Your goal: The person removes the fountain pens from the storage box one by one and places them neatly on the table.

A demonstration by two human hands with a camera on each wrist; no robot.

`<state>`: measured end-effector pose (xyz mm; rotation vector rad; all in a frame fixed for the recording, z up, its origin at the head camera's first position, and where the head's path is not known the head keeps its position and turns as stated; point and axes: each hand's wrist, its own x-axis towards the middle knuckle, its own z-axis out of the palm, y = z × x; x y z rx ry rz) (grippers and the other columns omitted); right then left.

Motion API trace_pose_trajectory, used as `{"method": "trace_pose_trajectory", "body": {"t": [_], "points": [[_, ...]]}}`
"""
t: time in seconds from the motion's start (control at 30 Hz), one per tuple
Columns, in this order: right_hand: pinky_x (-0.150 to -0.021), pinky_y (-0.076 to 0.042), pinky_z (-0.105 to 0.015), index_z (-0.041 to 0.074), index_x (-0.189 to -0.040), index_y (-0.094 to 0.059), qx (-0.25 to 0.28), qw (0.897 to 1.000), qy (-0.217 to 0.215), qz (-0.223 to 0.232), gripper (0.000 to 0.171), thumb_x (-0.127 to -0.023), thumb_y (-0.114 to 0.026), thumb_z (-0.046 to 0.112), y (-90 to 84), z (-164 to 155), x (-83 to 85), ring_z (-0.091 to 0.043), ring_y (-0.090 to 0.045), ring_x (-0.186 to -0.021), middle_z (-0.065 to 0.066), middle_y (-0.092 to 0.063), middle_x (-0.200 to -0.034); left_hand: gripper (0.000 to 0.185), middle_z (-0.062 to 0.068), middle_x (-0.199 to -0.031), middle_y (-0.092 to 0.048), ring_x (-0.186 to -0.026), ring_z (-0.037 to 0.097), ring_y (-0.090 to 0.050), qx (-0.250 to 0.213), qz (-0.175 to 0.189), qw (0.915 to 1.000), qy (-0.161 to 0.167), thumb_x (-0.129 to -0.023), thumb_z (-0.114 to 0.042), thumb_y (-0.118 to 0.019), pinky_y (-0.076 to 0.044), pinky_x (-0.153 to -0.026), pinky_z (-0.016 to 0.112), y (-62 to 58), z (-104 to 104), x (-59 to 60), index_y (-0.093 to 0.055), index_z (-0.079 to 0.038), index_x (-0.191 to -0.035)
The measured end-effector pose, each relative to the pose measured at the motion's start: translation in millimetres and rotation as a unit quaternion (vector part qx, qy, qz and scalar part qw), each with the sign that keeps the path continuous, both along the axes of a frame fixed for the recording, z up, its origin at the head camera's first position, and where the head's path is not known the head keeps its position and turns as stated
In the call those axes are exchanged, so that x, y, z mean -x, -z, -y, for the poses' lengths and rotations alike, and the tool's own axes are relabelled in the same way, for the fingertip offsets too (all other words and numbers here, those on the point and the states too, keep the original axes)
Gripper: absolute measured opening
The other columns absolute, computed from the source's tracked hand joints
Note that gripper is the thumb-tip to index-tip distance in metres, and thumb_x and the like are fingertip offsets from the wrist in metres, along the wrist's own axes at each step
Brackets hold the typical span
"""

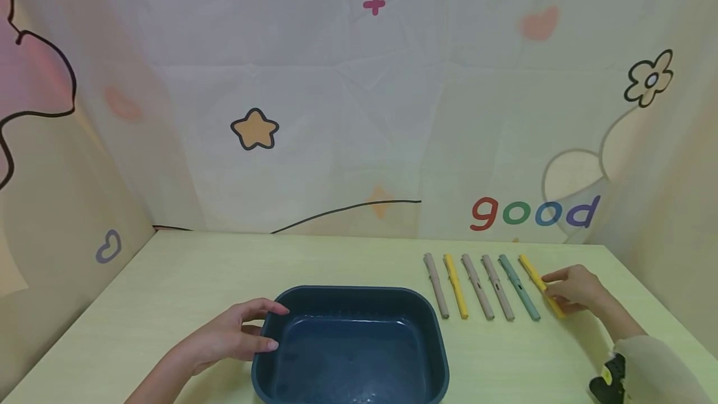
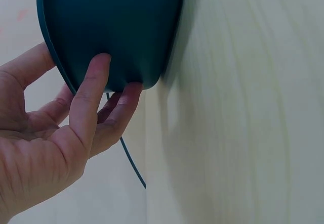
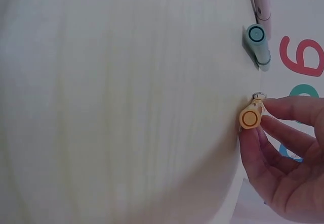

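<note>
My left hand (image 1: pixel 232 332) holds the left rim of a dark blue plastic basin (image 1: pixel 359 295). In the left wrist view, fingers (image 2: pixel 96 85) lie against the outer wall of the basin (image 2: pixel 116 27), and others reach past its rim. At the right end of a row of capped pens, my right hand (image 1: pixel 580 292) pinches a yellow pen (image 1: pixel 530 269) between thumb and fingers. The right wrist view shows this yellow pen (image 3: pixel 250 118) end-on, close over the tabletop. Left of it lies a teal pen (image 1: pixel 519 287), apart from the fingers.
Further left in the row lie a second yellow pen (image 1: pixel 456 285) and greyish-pink pens (image 1: pixel 434 285), side by side, right of the basin. The pale wooden tabletop (image 1: pixel 213 267) ends at a printed cloth backdrop (image 1: pixel 336 111), with cloth sides at left and right.
</note>
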<state>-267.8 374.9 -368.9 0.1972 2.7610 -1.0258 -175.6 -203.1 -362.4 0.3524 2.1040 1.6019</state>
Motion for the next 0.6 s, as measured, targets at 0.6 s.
{"method": "trace_pose_trajectory", "body": {"t": [0.6], "points": [[-0.076,-0.051,-0.039,-0.016,-0.128,-0.036,0.037,0.995,-0.080,-0.057,0.056,-0.092,-0.054,0.023,-26.4,-17.8,-20.6,-0.024,-0.061,-0.092,-0.032,-0.052,-0.119,0.049,0.021,-0.138,-0.034,-0.123,0.042,-0.037,0.034,-0.082,0.9942,-0.061,-0.094,-0.030,-0.050,-0.048,-0.082,0.047,-9.5,23.5,-1.4,-0.036,-0.009,-0.135]]}}
